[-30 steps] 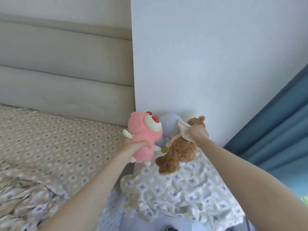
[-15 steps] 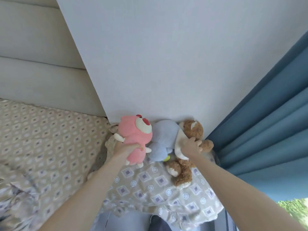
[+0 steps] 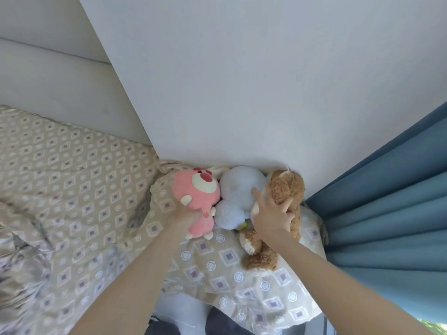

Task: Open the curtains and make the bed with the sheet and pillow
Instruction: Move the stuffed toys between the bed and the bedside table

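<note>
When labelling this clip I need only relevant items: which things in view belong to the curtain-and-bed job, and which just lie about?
Job: curtain; sheet; pillow under the toys.
Lying about: pink toy, gripped by the left hand; blue toy; brown bear under the right hand; headboard; wall.

Home bedroom. Bed with diamond-patterned beige sheet [image 3: 72, 170], padded grey headboard [image 3: 60, 93] behind. Row of pink plush toy [image 3: 197, 189], pale blue plush toy [image 3: 238, 187], brown teddy bear [image 3: 289, 187] against white wall [image 3: 242, 81]. At right, pleated blue curtain [image 3: 387, 201] beside bed corner.
</note>
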Available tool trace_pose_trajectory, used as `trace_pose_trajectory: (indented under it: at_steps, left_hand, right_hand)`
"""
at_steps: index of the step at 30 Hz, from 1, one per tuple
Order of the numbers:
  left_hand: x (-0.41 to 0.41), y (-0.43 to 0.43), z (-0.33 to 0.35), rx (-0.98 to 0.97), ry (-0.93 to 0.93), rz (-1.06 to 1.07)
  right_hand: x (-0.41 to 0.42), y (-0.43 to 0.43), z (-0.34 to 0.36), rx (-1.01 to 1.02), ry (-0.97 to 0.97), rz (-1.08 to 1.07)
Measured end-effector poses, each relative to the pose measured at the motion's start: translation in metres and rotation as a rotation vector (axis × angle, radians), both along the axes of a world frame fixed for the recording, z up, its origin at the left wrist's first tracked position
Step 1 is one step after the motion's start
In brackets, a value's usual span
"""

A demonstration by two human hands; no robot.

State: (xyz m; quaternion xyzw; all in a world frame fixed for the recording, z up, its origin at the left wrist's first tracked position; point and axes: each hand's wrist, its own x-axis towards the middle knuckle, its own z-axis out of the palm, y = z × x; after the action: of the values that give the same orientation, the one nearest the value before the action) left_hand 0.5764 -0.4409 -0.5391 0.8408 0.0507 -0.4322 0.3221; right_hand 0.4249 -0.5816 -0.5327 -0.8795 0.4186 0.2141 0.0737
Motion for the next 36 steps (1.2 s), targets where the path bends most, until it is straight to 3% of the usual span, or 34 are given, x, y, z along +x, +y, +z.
trace_pose_trajectory:
  at_steps: [7, 13, 19, 27, 36]
  left_hand:
    - [-0.011, -0.004, -0.024, -0.004, -0.125, -0.074]
    - [-0.010, 0.004, 0.000, -0.001, -0.121, 0.099]
    - [-0.012, 0.015, 0.038, -0.026, -0.194, 0.098]
    - [0.001, 0.034, 0.091, -0.195, -0.348, 0.030]
    - [0.008, 0.122, 0.182, -0.408, -0.435, 0.325]
  right_hand:
    - [0.014, -0.007, 0.017, 0.052, 0.257, 0.038]
    - [0.038, -0.004, 0.068, -0.102, 0.252, 0.343]
    - [0.054, 0.006, 0.116, -0.126, 0.048, 0.412]
    - [0.057, 0.021, 0.150, 0.023, -0.213, 0.368]
    - [0.089, 0.091, 0.210, 0.228, -0.558, 0.435]
